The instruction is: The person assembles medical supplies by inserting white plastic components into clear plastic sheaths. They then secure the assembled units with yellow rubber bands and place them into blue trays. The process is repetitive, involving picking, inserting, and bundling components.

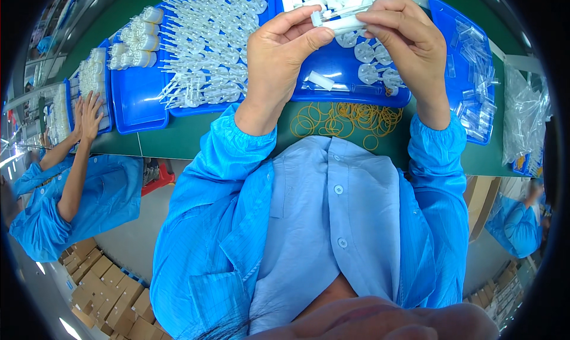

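Over the middle blue tray, both my hands hold a white plastic tube (344, 24) with a slim clear piece lying along it. My left hand (282, 52) pinches its left end, where a small white block-like end shows. The fingers of my right hand (409, 40) are closed on the other end and cover part of it. Below my hands, the middle blue tray (332, 95) holds white tubes at its far side, round white stemmed parts (368, 73) and one loose white tube (320, 80) near its front edge.
Yellow rubber bands (350, 120) lie on the green table before me. To the left, a blue tray (178, 109) is heaped with thin-stemmed white parts. A right tray (488, 135) holds clear tubes, beside a plastic bag (522, 114). A co-worker's hands (86, 117) reach a left tray.
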Action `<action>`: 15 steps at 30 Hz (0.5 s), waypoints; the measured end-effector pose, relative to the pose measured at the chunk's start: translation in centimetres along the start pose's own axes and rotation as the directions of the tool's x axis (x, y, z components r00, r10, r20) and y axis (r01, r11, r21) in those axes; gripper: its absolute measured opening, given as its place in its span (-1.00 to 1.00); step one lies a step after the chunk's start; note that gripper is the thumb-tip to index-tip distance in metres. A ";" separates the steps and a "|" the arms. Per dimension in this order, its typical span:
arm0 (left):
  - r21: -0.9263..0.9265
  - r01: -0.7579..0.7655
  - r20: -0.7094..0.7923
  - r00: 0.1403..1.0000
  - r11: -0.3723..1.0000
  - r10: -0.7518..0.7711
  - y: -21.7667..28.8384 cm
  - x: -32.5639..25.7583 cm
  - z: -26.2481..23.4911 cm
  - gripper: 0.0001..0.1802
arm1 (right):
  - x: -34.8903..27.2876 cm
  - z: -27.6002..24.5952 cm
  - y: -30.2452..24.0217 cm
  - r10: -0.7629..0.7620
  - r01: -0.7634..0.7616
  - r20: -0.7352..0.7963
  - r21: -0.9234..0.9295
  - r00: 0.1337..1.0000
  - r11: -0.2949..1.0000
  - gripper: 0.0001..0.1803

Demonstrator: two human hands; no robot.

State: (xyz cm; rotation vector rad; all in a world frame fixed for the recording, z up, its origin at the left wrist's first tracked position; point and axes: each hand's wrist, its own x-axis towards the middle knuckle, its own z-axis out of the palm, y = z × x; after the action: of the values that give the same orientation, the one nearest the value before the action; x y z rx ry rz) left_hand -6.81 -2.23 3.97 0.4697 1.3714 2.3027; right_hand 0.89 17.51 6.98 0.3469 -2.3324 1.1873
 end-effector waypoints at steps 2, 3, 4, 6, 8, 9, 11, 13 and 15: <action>-0.015 0.024 -0.003 1.000 1.000 -0.024 0.1 0.0 0.0 -0.55 | 0.3 -0.3 -0.4 -0.077 0.070 -0.030 -0.180 0.997 0.981 -0.79; -0.002 -0.002 -0.018 1.000 1.000 0.002 0.2 -0.1 0.1 -0.54 | 0.8 -0.5 -0.8 -0.107 0.089 -0.062 -0.246 0.992 0.965 -0.79; 0.011 -0.029 -0.033 0.999 1.000 0.029 0.3 -0.2 0.1 -0.54 | 1.3 -0.8 -1.1 -0.140 0.105 -0.091 -0.310 0.986 0.945 -0.79; 0.022 -0.082 -0.064 0.994 0.996 0.083 0.4 0.0 0.0 -0.52 | 2.8 -2.1 0.4 -0.101 0.032 -0.384 -0.183 0.918 0.983 -0.77; 0.000 -0.122 -0.071 0.990 0.993 0.122 0.4 0.4 0.0 -0.51 | 3.8 -5.3 2.5 0.068 -0.175 -0.341 -0.295 0.938 0.939 -0.86; 0.025 -0.116 -0.059 0.991 0.993 0.117 0.5 0.4 0.0 -0.49 | 4.2 -5.6 3.6 0.165 -0.262 -0.319 -0.290 0.933 0.920 -0.87; 0.045 -0.126 -0.073 0.989 0.991 0.129 0.4 0.0 0.0 -0.49 | 4.3 -5.2 7.1 0.220 -0.248 -0.115 -0.414 0.969 0.876 -0.84; 0.039 -0.137 -0.086 0.986 0.990 0.140 0.2 0.2 0.0 -0.49 | 3.7 -4.4 10.2 0.264 -0.205 0.035 -0.536 0.964 0.819 -0.78; 0.031 -0.162 -0.112 0.980 0.986 0.164 0.0 0.4 -0.1 -0.49 | 3.0 -3.3 12.5 0.277 -0.131 0.139 -0.631 0.951 0.765 -0.72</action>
State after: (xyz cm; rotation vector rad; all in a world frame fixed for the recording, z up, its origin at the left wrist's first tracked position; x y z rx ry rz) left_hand -7.19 -2.08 3.97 0.4798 1.4627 2.4828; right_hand -6.03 27.51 1.68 -0.0189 -2.8538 0.4092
